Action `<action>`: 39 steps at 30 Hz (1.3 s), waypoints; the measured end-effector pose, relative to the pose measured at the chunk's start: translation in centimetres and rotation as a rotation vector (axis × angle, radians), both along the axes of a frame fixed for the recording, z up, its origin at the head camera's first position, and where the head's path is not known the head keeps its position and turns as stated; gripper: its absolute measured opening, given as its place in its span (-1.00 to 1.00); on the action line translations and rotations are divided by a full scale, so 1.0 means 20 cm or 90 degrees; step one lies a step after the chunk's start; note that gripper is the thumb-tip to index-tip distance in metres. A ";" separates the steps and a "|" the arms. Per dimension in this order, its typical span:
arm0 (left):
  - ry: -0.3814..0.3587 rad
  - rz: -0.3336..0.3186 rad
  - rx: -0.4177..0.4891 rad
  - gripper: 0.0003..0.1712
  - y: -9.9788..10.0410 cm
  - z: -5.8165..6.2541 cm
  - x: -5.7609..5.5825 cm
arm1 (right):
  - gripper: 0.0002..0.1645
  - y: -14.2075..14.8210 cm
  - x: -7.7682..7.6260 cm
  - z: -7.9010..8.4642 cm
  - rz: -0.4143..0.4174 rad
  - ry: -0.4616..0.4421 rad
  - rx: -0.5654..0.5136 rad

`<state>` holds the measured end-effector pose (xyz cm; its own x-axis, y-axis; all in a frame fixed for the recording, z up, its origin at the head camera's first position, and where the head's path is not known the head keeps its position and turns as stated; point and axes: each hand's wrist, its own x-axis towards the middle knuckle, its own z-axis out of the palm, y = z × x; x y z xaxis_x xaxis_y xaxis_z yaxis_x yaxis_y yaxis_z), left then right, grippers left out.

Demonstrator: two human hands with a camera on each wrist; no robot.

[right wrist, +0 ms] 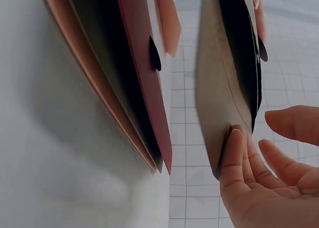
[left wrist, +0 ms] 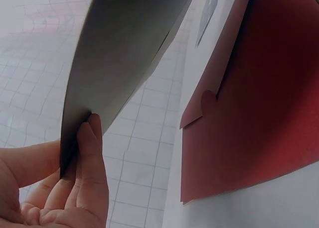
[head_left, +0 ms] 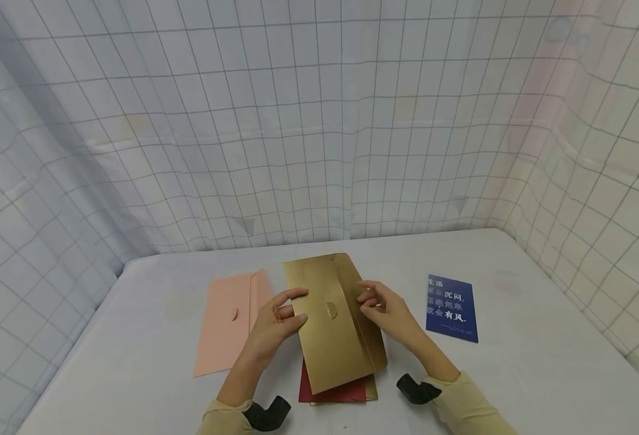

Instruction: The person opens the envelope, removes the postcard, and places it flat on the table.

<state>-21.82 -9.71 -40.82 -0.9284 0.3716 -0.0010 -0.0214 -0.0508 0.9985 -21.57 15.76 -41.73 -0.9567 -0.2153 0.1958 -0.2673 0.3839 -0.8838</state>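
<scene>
A gold envelope (head_left: 324, 338) with a long side flap and a half-round tab is held up, tilted, between the two hands. My left hand (head_left: 272, 326) pinches its left edge, thumb on one face and fingers on the other, as the left wrist view also shows. At the flap side, my right hand (head_left: 387, 311) has curled fingers at the edge. In the right wrist view its fingertips (right wrist: 233, 138) lie against the underside, while the thumb stands apart. Below the envelope lies a red envelope (left wrist: 249, 123), on top of a small stack with another gold edge (head_left: 372, 386) showing.
A pink envelope (head_left: 229, 326) lies flat on the white table (head_left: 150, 362), left of the hands. On the right side rests a dark blue card (head_left: 452, 308) with white lettering. Grid-patterned white curtain (head_left: 319, 121) encloses the back and sides.
</scene>
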 end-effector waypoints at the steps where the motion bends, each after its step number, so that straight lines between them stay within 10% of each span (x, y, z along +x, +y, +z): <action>1: -0.001 0.001 0.002 -0.38 0.00 0.00 0.00 | -0.48 0.00 0.00 0.00 0.003 -0.007 -0.007; 22: 0.021 -0.001 -0.037 -0.46 0.04 0.00 0.02 | -0.39 0.01 0.00 0.00 0.115 -0.110 -0.150; 39: 0.018 0.009 -0.052 -0.55 0.07 0.01 0.04 | -0.37 -0.02 0.02 0.01 0.109 -0.169 -0.190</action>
